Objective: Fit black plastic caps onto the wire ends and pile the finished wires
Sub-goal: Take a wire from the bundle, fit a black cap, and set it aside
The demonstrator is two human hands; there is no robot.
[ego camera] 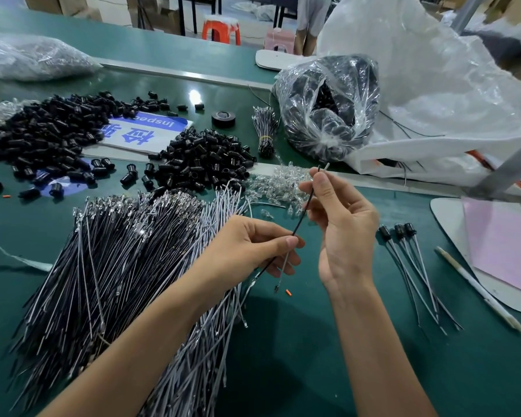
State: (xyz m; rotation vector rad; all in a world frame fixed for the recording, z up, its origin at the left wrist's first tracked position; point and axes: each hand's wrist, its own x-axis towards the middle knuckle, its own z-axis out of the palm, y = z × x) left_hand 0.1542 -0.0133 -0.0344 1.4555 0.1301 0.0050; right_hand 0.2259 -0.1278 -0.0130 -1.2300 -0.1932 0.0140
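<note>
Two wires (303,213), one black and one white, ran between my hands. The fingers (322,182) of my right hand (340,224) were pinched narrow round their upper ends, lifted above the table (313,356). The thumb and forefinger of my left hand (253,245) pinched the same pair lower down, with the metal-tipped tails hanging below. I held them raised and taut, I judge, to bring the two top ends level so that one cap could take both. No cap was on them yet.

Just beyond my right fingers lay a scatter of small clear bulbs (277,185), and behind it the nearer heap of black caps (205,158), within a short reach. Under my left forearm spread the big pile of uncapped wires (118,266), fanned towards me. Three finished wires (403,236) lay right of my right hand, caps away from me. They were well apart from the loose pile, probably so that the two would not mix.

The bare green strip between those two lots was my working lane. On the right it ended at a white board (445,212) carrying a pink sheet (503,245). A pale stick (478,291) lay along the board's edge near the finished tails, so a growing pile would crowd there.
</note>
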